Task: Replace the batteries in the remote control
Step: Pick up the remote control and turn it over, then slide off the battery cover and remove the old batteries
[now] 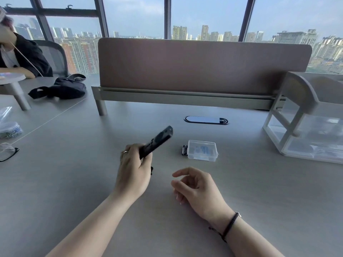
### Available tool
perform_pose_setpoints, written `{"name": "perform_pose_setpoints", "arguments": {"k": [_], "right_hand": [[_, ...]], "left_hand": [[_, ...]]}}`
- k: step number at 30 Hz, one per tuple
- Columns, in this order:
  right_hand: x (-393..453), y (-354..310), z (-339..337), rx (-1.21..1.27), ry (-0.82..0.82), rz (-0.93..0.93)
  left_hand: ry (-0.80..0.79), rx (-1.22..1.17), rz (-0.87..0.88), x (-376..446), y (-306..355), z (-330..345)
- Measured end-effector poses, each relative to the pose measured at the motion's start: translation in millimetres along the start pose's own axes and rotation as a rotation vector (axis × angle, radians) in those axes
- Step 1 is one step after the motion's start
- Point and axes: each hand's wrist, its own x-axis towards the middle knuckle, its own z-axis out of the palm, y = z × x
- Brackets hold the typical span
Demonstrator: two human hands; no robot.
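clear: desk (78,182) foreground | blocked: battery case (202,150), batteries (184,150) ahead right

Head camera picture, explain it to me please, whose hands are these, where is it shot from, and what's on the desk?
There is no machine here. A person wears a camera on the head, looking forward and down, so you see their own two bare hands. The left hand holds a black remote control lifted off the grey desk. The right hand is empty, its fingers loosely curled. Beyond it lie a clear plastic box and small batteries right beside its left edge. Farther off are a black bag, glasses and a clear organiser.
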Motion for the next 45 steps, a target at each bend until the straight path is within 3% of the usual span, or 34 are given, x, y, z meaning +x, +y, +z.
{"name": "perform_pose_setpoints", "arguments": {"k": [3, 5, 7, 9, 14, 20, 35, 45], "right_hand": [[0, 0, -1, 0.001, 0.022, 0.0], [1, -1, -3, -0.01, 0.059, -0.021], [1, -1, -6, -0.056, 0.107, -0.063], [0, 0, -8, -0.146, 0.138, -0.112], [-6, -7, -10, -0.216, 0.126, -0.206], [-8, -7, -7, -0.356, 0.099, -0.269], [-12, -16, -12, -0.568, -0.015, -0.48], [-15, -19, -8, -0.752, -0.028, -0.662]], "left_hand": [[-0.064, -0.375, -0.116, -3, 11, -3], [-0.236, -0.798, -0.328, -10, 23, -3], [-0.428, -1.004, -0.487, -19, 32, 0], [-0.529, -1.013, -0.538, -27, 36, 4], [-0.609, -0.856, -0.595, -29, 35, 8], [-0.72, -0.855, -0.615, -34, 37, 7], [-0.8, -0.82, -0.467, -35, 36, 7], [-0.757, -0.792, -0.456, -36, 38, 7]]}}
